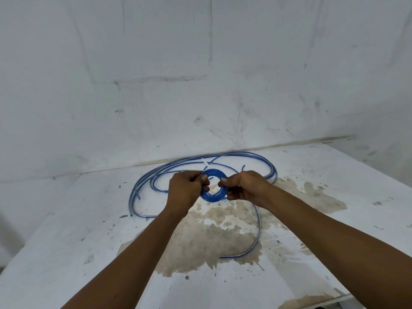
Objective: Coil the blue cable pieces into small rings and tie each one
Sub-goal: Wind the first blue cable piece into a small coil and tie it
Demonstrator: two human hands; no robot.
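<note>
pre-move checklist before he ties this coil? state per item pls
1. Left hand grips the small blue cable ring: ok.
2. Right hand pinches the ring's other side: ok.
3. Turns lie flat together: ok.
4. Whole piece coiled: not ok, a loose blue cable tail trails on the stained white table.
5. Tie on the ring: cannot tell.
6. Uncoiled long blue cable pieces behind, clear of the ring: cannot tell.

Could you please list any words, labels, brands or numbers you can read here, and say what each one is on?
There are none to read. The blue cable ring held by the left hand and right hand, the loose blue cables, the stained table and the wall show no legible print.
</note>
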